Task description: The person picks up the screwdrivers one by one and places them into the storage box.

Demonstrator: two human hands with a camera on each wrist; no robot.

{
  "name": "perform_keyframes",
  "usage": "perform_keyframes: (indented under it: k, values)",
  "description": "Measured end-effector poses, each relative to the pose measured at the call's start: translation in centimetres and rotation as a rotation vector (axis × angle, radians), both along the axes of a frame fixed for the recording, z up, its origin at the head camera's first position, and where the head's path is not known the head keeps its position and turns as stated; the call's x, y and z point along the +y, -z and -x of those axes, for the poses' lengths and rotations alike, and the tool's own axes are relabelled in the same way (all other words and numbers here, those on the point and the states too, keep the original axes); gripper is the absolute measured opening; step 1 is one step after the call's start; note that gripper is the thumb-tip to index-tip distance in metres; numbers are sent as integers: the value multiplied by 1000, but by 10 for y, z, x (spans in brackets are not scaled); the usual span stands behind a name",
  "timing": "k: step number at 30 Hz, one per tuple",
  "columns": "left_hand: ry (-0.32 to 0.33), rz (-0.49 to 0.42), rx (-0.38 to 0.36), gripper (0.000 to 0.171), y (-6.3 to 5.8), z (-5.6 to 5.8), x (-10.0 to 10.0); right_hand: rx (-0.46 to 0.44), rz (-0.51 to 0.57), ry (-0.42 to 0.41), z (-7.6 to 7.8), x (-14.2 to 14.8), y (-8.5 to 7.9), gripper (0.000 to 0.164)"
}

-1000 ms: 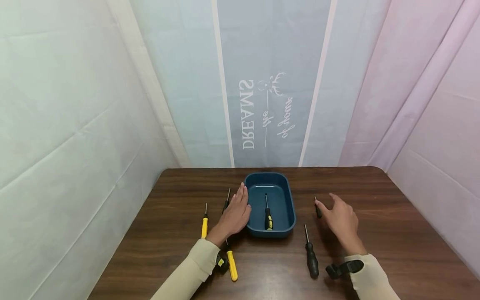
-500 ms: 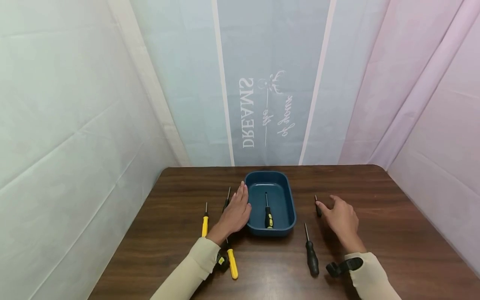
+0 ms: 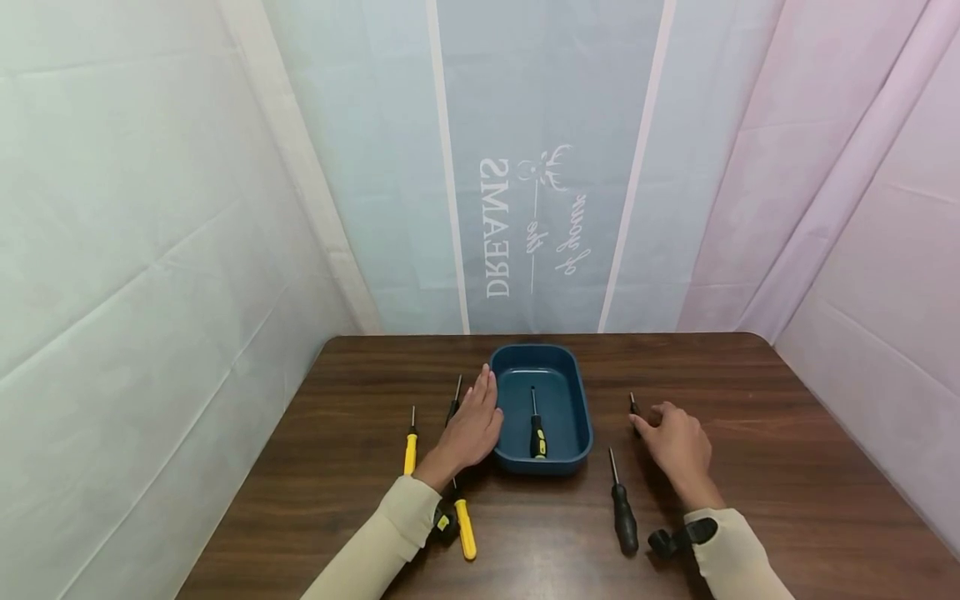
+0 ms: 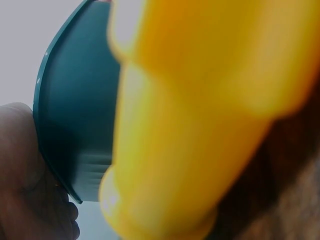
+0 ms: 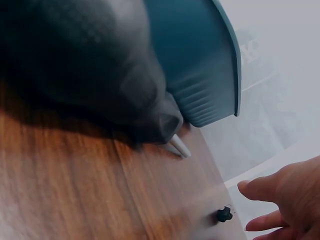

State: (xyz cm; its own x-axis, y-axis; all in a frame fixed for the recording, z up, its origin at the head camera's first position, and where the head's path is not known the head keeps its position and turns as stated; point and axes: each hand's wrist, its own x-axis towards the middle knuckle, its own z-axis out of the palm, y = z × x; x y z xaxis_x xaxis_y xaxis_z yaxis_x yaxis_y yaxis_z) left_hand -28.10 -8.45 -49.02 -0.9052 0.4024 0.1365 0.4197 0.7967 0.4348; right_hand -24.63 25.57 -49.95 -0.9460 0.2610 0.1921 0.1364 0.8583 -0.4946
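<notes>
My left hand (image 3: pixel 471 425) rests with straight fingers on the left rim of a blue rectangular tray (image 3: pixel 540 468). Inside the tray lies a black and yellow screwdriver (image 3: pixel 538 440). To the right, my right hand (image 3: pixel 681 448) is at a small black screwdriver (image 3: pixel 633 403), its thumb overlapping the handle in the head view. In the right wrist view the fingers (image 5: pixel 265 188) are spread near that screwdriver's dark handle end (image 5: pixel 224 214). A larger black screwdriver (image 3: pixel 624 518) lies nearer, its handle filling much of the right wrist view.
Left of the tray lie a yellow screwdriver (image 3: pixel 410 454), a black one (image 3: pixel 453 408) partly behind the left hand, and another yellow one (image 3: pixel 465 532) by the left wrist. Its blurred yellow handle (image 4: pixel 190 150) dominates the left wrist view. Curtains surround the wooden table (image 3: pixel 547 542).
My right hand has lowered slightly toward the small black screwdriver, its thumb and index finger drawing closer together over the handle. The left hand and the tray have stayed put.
</notes>
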Motion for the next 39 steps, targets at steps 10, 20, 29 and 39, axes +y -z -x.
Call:
perform_keyframes:
  k: [10,20,29,39]
  values:
    - [2,-1,2,64,1,3,-1,8,-13,6,1,0,1,47]
    - [8,-5,-20,64,-5,6,-2,-23,-37,5,3,-5,-5,41]
    - [7,2,-28,64,-9,7,-2,-18,-47,-6,3,-6,-3,38]
    - [6,-6,-21,64,-9,7,-1,-32,-63,-11,3,-8,-4,41]
